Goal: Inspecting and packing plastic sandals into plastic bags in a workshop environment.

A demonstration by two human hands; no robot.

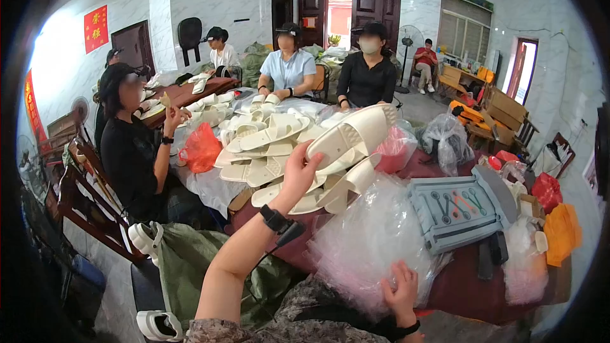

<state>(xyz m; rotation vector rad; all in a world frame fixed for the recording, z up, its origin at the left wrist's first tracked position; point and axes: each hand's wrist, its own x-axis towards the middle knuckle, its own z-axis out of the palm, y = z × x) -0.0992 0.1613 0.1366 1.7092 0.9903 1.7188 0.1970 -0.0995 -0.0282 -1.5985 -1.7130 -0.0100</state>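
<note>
My left hand [298,176] is raised over the table, fingers closed on the edge of a cream slide slipper [356,128], which is tilted with its strap upward. Just below it lies another slipper [351,185]. Beyond and left of the hand, a heap of cream slippers [267,133] covers the middle of the table. My right hand [401,291] is low at the table's near edge, fingers apart, beside a pile of clear plastic bags [368,241]. It holds nothing that I can see.
A grey tool-patterned case [454,206] lies right of the bags. Red plastic bags [201,147] lie among the slippers. A green sack [190,260] with slippers at its edge stands at my left. Several people sit around the table, one handling slippers [272,98] opposite me.
</note>
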